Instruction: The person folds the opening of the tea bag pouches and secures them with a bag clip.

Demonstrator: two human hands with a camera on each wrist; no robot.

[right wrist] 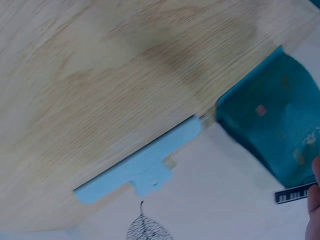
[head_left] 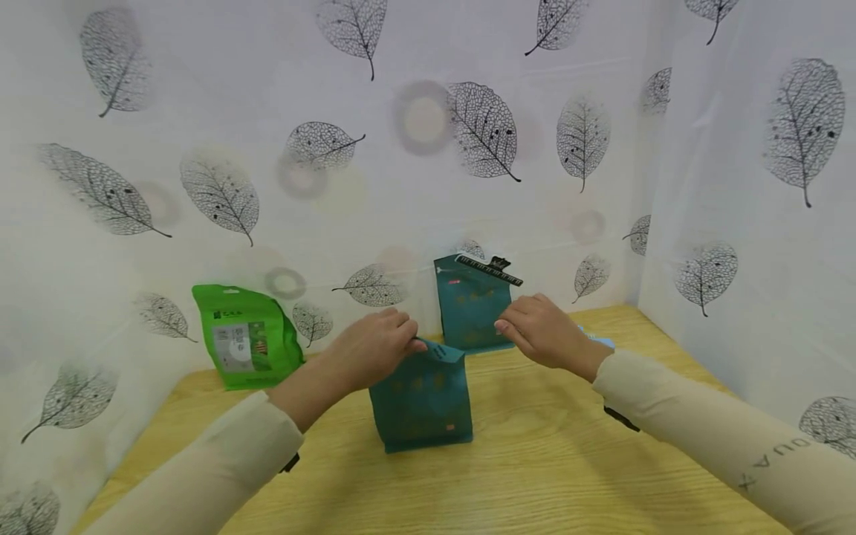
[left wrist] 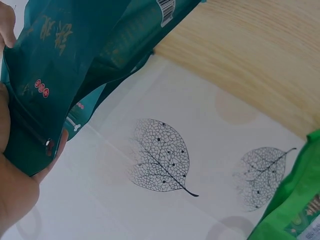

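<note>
Teal in colour, the near bag (head_left: 428, 409) is pinched at its top edge by the curled fingers of the left hand (head_left: 374, 345) and hangs below them. The right hand (head_left: 548, 331) is held with bent fingers, and whether anything is gripped cannot be told. Clipping seems part done: behind the right fingers, the far bag (head_left: 468, 319) is topped by a black clip (head_left: 490, 270). Beyond them a blue clip (right wrist: 142, 164) is left unused; no clip is seen on the near bag, nor on the green bag (head_left: 247, 338) left of the left fingers.
</note>
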